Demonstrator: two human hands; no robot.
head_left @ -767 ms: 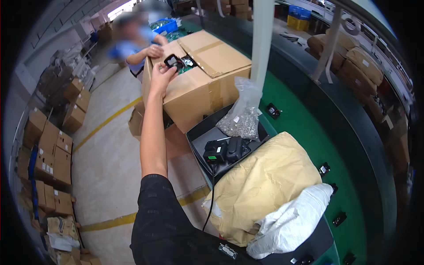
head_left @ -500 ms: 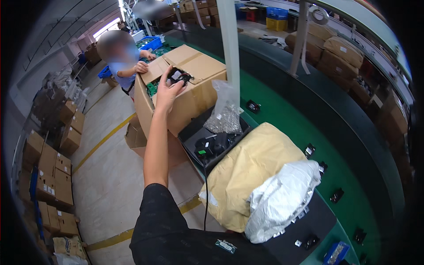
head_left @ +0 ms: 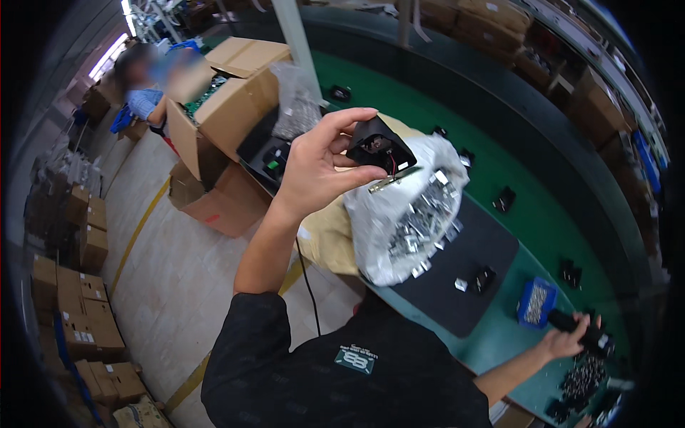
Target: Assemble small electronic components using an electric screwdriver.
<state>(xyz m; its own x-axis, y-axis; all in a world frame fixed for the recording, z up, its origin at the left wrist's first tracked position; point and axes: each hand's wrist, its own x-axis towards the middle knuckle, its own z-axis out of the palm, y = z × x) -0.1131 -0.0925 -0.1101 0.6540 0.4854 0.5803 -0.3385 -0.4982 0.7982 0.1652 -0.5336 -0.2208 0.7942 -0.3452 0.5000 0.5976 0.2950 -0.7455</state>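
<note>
Left hand [head_left: 321, 162] gripping black housing [head_left: 383, 143], right hand [head_left: 569, 342] well apart, closed around dark object [head_left: 561, 320]

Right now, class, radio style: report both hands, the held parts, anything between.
Left hand: gripping black plastic housing, wires showing. Right hand: holding elongated black tool beside blue bin. Between hands: open white bag of metal pieces.

Below the left grip [head_left: 314, 170], white lettering stood on a green patch [head_left: 355, 360] on the black shirt [head_left: 285, 381]. The black housing [head_left: 374, 134] in the grip bore a small white label [head_left: 402, 165], too small to read. Farther left, white labels [head_left: 77, 270] on stacked cartons [head_left: 66, 251] were likewise unreadable.
</note>
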